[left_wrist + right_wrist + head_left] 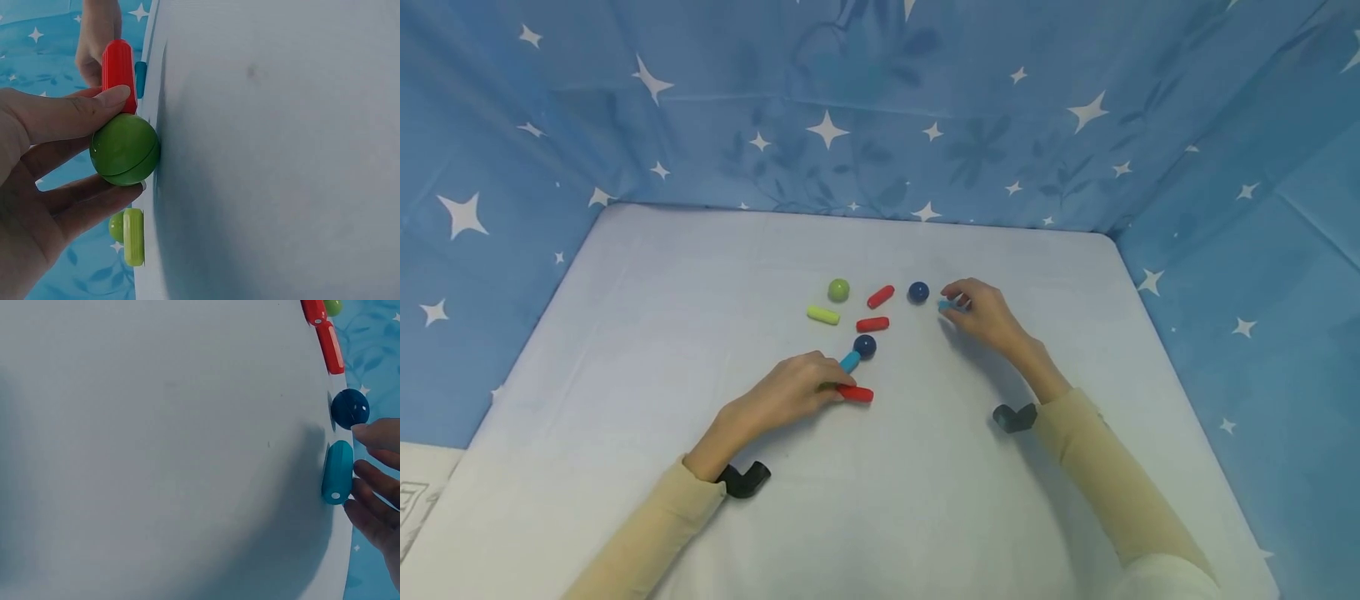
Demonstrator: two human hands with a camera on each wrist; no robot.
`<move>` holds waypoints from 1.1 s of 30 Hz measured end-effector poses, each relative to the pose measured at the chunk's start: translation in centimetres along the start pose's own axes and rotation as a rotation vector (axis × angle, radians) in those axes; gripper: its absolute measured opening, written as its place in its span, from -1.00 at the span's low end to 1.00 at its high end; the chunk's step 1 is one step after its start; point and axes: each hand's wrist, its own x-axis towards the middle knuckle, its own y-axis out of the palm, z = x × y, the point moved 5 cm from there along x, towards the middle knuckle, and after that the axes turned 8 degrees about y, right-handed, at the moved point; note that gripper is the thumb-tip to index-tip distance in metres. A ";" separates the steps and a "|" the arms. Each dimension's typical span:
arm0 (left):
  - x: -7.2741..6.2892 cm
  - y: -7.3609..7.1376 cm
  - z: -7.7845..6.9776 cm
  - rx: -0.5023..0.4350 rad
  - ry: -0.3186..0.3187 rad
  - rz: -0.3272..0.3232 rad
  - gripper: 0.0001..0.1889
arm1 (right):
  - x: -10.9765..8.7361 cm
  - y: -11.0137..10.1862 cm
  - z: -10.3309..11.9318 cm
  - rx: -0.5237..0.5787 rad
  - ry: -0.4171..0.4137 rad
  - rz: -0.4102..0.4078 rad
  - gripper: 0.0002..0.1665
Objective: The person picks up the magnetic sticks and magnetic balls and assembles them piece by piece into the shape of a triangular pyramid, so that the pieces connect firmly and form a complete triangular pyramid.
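My left hand pinches a red stick between thumb and fingers. At the stick's lower end, a green ball sits against it, with the other fingers below the ball; in the head view the hand mostly hides this ball. Just beyond that hand, a light blue stick meets a dark blue ball. My right hand is over another light blue stick lying on the table, fingertips right at its side. Its thumb tip overlaps a second dark blue ball in the right wrist view.
Between the hands, farther back on the white table, lie two red sticks, a lime stick and a green ball. Blue star-patterned curtains enclose the back and sides. Black angled pieces show at both wrists.
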 end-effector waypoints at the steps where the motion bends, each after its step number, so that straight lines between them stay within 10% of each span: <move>1: 0.0 0.0 -0.1 0.001 -0.003 0.003 -0.79 | 0.2 0.1 0.1 -0.002 -0.004 0.005 -0.61; 20: -0.5 0.9 -0.4 0.007 -0.010 0.002 -0.77 | 1.7 3.1 0.9 0.015 0.035 0.088 -0.46; 33: 0.2 0.3 0.2 0.025 -0.004 -0.037 -0.78 | 0.7 1.5 2.5 0.018 -0.045 0.069 -0.50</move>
